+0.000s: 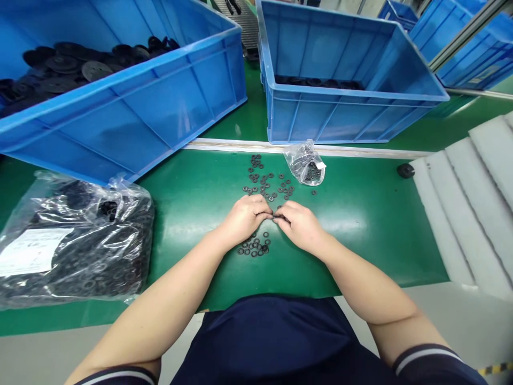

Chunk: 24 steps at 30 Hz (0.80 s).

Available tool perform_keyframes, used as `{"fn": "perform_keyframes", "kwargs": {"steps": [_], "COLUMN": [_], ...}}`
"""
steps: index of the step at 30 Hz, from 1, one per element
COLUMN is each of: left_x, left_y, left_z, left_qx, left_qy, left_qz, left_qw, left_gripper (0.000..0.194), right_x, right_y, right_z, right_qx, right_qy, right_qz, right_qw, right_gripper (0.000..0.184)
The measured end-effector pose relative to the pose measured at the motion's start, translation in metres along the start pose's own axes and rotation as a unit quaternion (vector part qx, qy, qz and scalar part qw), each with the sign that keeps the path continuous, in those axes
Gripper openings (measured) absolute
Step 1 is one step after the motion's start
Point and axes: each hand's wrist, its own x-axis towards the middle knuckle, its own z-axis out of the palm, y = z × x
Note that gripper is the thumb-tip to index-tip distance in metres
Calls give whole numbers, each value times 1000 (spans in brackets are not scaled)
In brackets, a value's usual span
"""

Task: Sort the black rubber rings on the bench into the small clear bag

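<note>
My left hand (249, 216) and my right hand (298, 222) meet at the fingertips over the green table (192, 214). Both are pinched closed around something small and dark, mostly covered by the fingers; it looks like one of the black rings. Beyond the hands lies a loose scatter of small black rings (263, 181). Nearer my body, below the left hand, is a tighter group of the same rings (254, 246). A small clear bag (306, 164) with dark little parts inside rests past the right hand.
A large clear bag full of black parts (92, 267) lies at the left. Behind stand a blue bin of black discs (180, 91) and another blue bin (344, 115). White foam sheets (452, 203) are stacked at the right, beside a black round part (405, 170).
</note>
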Motion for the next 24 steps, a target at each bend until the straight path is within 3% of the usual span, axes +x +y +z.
{"fn": "perform_keyframes", "kwargs": {"steps": [10, 17, 24], "left_x": [-8, -5, -8], "left_y": [0, 1, 2], "left_z": [-3, -1, -1], "left_qx": [-28, 6, 31], "left_qy": [22, 1, -4], "left_qz": [2, 8, 14], "left_qw": [999, 1000, 999], "left_gripper": [10, 12, 10], "right_x": [-2, 0, -1], "right_y": [1, 6, -1], "right_z": [2, 9, 7], "right_qx": [4, -6, -131], "right_qy": [20, 13, -27], "right_qz": [-8, -15, -18], "right_qw": [1000, 1000, 991], "right_gripper": [9, 10, 17]}}
